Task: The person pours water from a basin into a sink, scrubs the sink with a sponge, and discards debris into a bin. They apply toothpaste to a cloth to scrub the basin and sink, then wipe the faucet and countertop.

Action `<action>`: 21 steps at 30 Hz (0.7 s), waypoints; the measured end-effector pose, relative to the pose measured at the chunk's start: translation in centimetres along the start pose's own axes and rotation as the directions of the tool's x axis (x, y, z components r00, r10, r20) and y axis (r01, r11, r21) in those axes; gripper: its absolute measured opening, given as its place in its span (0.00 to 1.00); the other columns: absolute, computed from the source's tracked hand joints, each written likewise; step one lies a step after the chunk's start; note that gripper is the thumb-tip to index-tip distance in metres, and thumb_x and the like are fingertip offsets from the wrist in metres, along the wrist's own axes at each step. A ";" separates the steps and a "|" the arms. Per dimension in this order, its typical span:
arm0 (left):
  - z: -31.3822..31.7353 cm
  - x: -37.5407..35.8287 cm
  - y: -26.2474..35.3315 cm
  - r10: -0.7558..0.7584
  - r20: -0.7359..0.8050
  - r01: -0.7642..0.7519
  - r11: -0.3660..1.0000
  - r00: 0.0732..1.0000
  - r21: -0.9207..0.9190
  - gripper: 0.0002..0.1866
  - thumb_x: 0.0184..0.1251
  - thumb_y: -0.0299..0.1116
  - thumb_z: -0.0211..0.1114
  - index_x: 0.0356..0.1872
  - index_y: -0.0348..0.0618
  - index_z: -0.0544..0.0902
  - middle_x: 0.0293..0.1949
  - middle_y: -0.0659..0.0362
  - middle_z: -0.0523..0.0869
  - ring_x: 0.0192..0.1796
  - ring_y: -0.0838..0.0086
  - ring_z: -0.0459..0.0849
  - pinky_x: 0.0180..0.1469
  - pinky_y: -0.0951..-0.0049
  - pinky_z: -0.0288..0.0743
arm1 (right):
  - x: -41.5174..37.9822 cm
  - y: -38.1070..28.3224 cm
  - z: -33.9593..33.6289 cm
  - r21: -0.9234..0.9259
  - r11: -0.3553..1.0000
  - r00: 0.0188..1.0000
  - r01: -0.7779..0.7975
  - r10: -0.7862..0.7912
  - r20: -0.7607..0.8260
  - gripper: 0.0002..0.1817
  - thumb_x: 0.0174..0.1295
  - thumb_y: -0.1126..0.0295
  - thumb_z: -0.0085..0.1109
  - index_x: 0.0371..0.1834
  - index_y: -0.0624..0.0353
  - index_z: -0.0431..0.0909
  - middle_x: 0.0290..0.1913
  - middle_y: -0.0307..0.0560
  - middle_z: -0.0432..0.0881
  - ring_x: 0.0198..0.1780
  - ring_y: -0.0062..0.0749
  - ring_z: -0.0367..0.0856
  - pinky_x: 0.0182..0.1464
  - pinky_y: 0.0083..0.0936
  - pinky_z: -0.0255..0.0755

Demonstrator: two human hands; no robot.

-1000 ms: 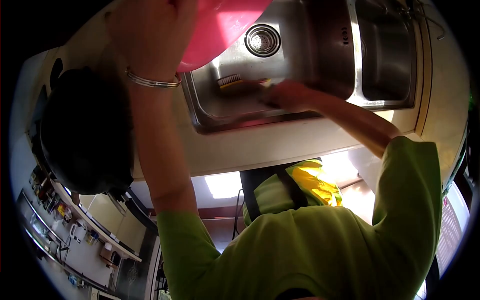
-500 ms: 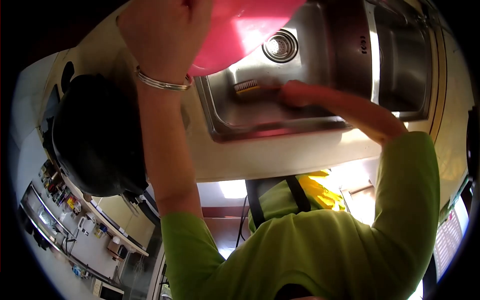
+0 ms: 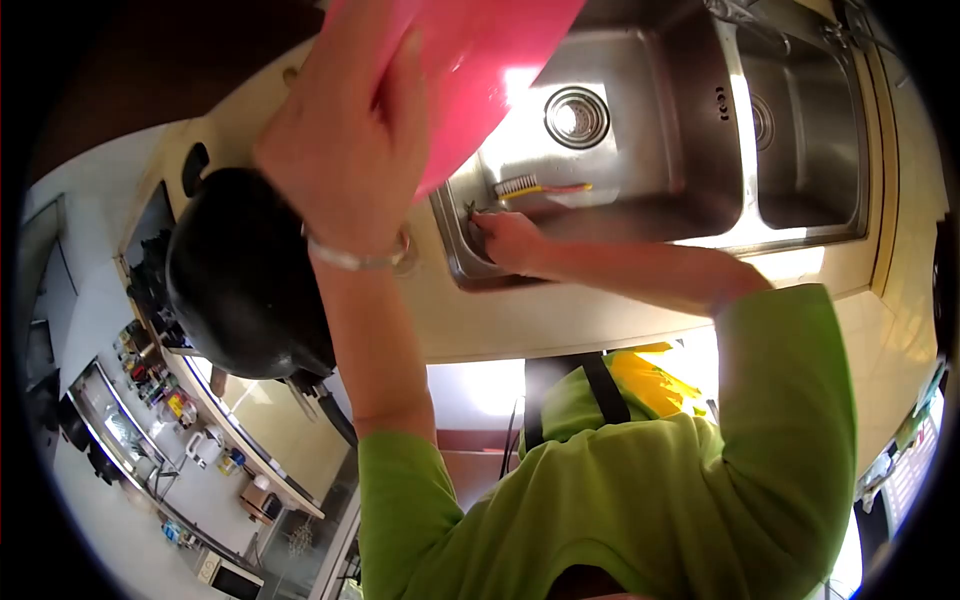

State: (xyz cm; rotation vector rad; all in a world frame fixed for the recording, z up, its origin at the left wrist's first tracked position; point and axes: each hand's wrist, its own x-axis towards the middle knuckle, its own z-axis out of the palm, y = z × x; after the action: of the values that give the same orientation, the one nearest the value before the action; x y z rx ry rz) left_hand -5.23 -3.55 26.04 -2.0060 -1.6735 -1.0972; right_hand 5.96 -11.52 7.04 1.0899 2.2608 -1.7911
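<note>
Pink basin (image 3: 480, 70) is held raised over the left end of the steel sink (image 3: 640, 215), tilted, at the top of the view. Left hand (image 3: 345, 150) grips its rim, fingers wrapped flat against the pink wall; a metal bangle (image 3: 360, 258) circles that wrist. Right hand (image 3: 505, 240) rests at the sink's near left corner, fingers curled; whether they pinch anything cannot be told. Just beyond it lies a brush (image 3: 535, 186) on the sink floor, near the drain (image 3: 577, 116). A black wok (image 3: 245, 280) sits left of the sink.

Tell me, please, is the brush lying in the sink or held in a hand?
Lying in the sink: the brush rests on the basin floor of the sink, apart from the right hand.
</note>
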 end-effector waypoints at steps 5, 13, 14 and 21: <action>-4.5 1.7 2.3 -0.092 -0.114 0.117 0.963 0.989 0.244 0.12 0.48 0.28 0.64 0.36 0.38 0.78 0.32 0.56 0.81 0.29 0.72 0.80 0.31 0.79 0.72 | 4.5 -0.4 0.1 0.217 0.973 0.840 0.080 0.052 -0.541 0.21 0.45 0.76 0.42 0.47 0.63 0.66 0.47 0.57 0.69 0.49 0.51 0.67 0.50 0.34 0.62; -5.6 1.2 2.2 -0.213 -0.477 0.352 0.909 0.853 0.223 0.16 0.48 0.30 0.65 0.38 0.32 0.77 0.35 0.54 0.80 0.31 0.75 0.78 0.32 0.81 0.74 | 18.2 5.8 -3.9 0.433 0.745 0.713 0.508 -0.082 -0.696 0.23 0.48 0.82 0.38 0.51 0.64 0.63 0.52 0.57 0.66 0.54 0.48 0.63 0.55 0.33 0.58; -5.6 1.4 2.0 -0.197 -0.504 0.358 0.901 0.841 0.244 0.16 0.48 0.31 0.65 0.38 0.31 0.76 0.34 0.54 0.80 0.31 0.75 0.78 0.31 0.81 0.75 | 18.6 6.6 -3.0 0.221 0.885 0.641 0.410 -0.107 -0.760 0.23 0.47 0.83 0.37 0.50 0.64 0.64 0.51 0.58 0.66 0.53 0.48 0.64 0.54 0.32 0.59; -6.3 3.6 2.7 -0.219 -0.436 0.372 0.876 0.873 0.306 0.16 0.49 0.31 0.65 0.37 0.31 0.76 0.32 0.56 0.80 0.31 0.75 0.78 0.32 0.82 0.74 | 8.7 2.1 0.6 -0.083 0.902 0.906 -0.423 0.419 -0.067 0.23 0.45 0.75 0.45 0.48 0.65 0.64 0.43 0.57 0.73 0.42 0.47 0.73 0.45 0.34 0.67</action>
State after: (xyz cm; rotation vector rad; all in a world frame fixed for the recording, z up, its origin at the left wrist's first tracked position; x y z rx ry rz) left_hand -4.82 -5.95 33.41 -1.2170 -1.8408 -1.0741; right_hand 0.35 -7.64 1.18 1.4771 1.9118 -1.4815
